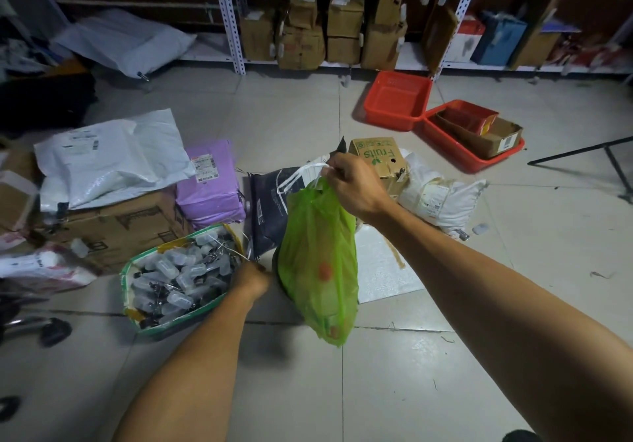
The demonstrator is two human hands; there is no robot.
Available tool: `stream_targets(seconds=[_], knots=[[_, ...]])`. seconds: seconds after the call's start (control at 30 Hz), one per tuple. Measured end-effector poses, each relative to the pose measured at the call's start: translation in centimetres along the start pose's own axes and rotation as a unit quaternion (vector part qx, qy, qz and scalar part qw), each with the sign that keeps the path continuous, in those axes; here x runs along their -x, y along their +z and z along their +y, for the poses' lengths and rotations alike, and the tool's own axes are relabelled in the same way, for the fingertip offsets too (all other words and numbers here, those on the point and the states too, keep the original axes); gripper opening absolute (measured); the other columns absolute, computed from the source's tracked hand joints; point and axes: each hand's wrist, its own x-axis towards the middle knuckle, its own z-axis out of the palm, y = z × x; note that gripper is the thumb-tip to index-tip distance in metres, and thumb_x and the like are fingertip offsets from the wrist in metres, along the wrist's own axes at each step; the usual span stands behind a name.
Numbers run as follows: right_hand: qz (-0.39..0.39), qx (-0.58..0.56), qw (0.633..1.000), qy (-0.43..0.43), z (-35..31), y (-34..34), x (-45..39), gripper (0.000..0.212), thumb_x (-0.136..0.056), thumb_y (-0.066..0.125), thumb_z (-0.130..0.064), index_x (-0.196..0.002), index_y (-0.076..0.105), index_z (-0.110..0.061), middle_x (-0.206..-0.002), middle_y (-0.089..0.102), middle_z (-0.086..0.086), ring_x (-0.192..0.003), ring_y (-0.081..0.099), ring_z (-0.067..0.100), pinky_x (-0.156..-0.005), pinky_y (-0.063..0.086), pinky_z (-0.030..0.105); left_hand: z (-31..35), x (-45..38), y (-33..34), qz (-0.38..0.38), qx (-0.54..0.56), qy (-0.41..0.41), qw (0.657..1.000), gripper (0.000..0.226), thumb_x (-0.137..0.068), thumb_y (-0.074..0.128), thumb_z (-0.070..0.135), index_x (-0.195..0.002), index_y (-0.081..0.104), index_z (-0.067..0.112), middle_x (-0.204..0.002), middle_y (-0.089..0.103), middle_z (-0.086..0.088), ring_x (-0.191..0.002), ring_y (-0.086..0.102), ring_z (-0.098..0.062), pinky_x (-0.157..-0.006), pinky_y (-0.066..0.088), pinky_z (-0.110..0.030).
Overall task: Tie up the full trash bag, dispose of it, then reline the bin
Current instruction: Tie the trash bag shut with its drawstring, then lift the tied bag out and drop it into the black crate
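Nearest, the left hand reaches down to the dark rim of the bin, just beside the bag's lower left; its fingers are hidden behind the bag, so I cannot tell whether its grip has closed on the rim or only touches it. Above it, the right hand has its grip curled tight round the gathered neck of the green trash bag, with a white drawstring loop caught in the same fist. The bag hangs straight below that grip, long axis upright, its bottom clear of the floor and the bin behind it. So the right hand carries the load, and the left is nearer the bin.

Counted: one green bag, one bin, two hands. To the left stands one tub of small clear bottles. Farther off lie one fruit box and two red trays by the shelves.
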Motion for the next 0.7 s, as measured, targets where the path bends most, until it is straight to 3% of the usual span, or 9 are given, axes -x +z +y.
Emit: stream_targets(seconds=[0.13, 0.23, 0.3, 0.37, 0.43, 0.57, 0.7], knots=[[-0.056, 0.032, 0.998, 0.028, -2.1, -1.6, 1.4, 0.021, -0.093, 0.051, -0.012, -0.073, 0.058, -0.010, -0.078, 0.063, 0.010, -0.069, 0.055, 0.025, -0.058, 0.039, 0.033, 2.2, 3.9, -4.3, -0.033, -0.049, 0.005, 0.998, 0.029, -0.089, 0.054, 0.029, -0.085, 0.070, 0.005, -0.090, 0.070, -0.022, -0.089, 0.068, -0.037, -0.072, 0.055, -0.041], [-0.103, 0.056, 0.992, 0.053, -4.8, -3.7, 2.3, 0.020, -0.090, 0.048, -0.008, -0.074, 0.061, -0.007, -0.081, 0.067, 0.014, -0.072, 0.062, 0.030, -0.064, 0.052, 0.043, 5.8, 9.1, -8.8, -0.052, -0.052, 0.015, 0.997, 0.024, -0.093, 0.055, 0.026, -0.081, 0.068, 0.009, -0.084, 0.065, -0.015, -0.083, 0.063, -0.028, -0.070, 0.047, -0.032], [-0.123, 0.058, 0.989, 0.056, -7.3, -5.6, 2.5, 0.022, -0.090, 0.048, -0.006, -0.071, 0.058, -0.009, -0.079, 0.065, 0.008, -0.070, 0.060, 0.026, -0.062, 0.050, 0.037, 8.1, 11.6, -11.8, -0.050, -0.054, 0.017, 0.997, 0.022, -0.092, 0.057, 0.020, -0.073, 0.066, 0.011, -0.078, 0.063, -0.013, -0.081, 0.063, -0.028, -0.069, 0.042, -0.029], [-0.135, 0.058, 0.987, 0.058, -10.1, -7.8, 2.7, 0.025, -0.090, 0.048, -0.004, -0.069, 0.054, -0.014, -0.078, 0.058, 0.002, -0.068, 0.053, 0.020, -0.061, 0.038, 0.028, 10.3, 14.1, -14.7, -0.051, -0.057, 0.021, 0.997, 0.023, -0.091, 0.059, 0.017, -0.069, 0.064, 0.012, -0.079, 0.064, -0.013, -0.082, 0.063, -0.027, -0.070, 0.042, -0.028], [-0.139, 0.062, 0.986, 0.070, -12.7, -10.0, 3.1, 0.025, -0.090, 0.049, -0.002, -0.068, 0.055, -0.013, -0.075, 0.056, 0.003, -0.067, 0.051, 0.021, -0.061, 0.033, 0.025, 12.3, 16.6, -17.3, -0.048, -0.084, 0.032, 0.995, 0.018, -0.091, 0.058, 0.019, -0.078, 0.068, 0.012, -0.092, 0.069, -0.013, -0.092, 0.064, -0.027, -0.077, 0.046, -0.029], [-0.149, 0.064, 0.982, 0.094, -17.8, -15.3, 3.7, 0.024, -0.092, 0.048, -0.006, -0.080, 0.069, -0.003, -0.080, 0.068, 0.013, -0.068, 0.062, 0.029, -0.059, 0.044, 0.030, 16.4, 22.2, -22.2, -0.020, -0.168, 0.071, 0.983, 0.017, -0.088, 0.060, 0.024, -0.089, 0.066, 0.008, -0.101, 0.069, -0.016, -0.099, 0.063, -0.036, -0.082, 0.051, -0.037], [-0.123, 0.071, 0.986, 0.092, -23.4, -22.4, 4.7, 0.025, -0.092, 0.049, -0.008, -0.071, 0.062, -0.008, -0.072, 0.059, 0.008, -0.061, 0.050, 0.024, -0.058, 0.033, 0.028, 22.1, 27.6, -26.9, -0.007, -0.238, 0.122, 0.963, 0.023, -0.087, 0.060, 0.023, -0.105, 0.066, 0.010, -0.113, 0.067, -0.015, -0.104, 0.062, -0.035, -0.086, 0.051, -0.040]])
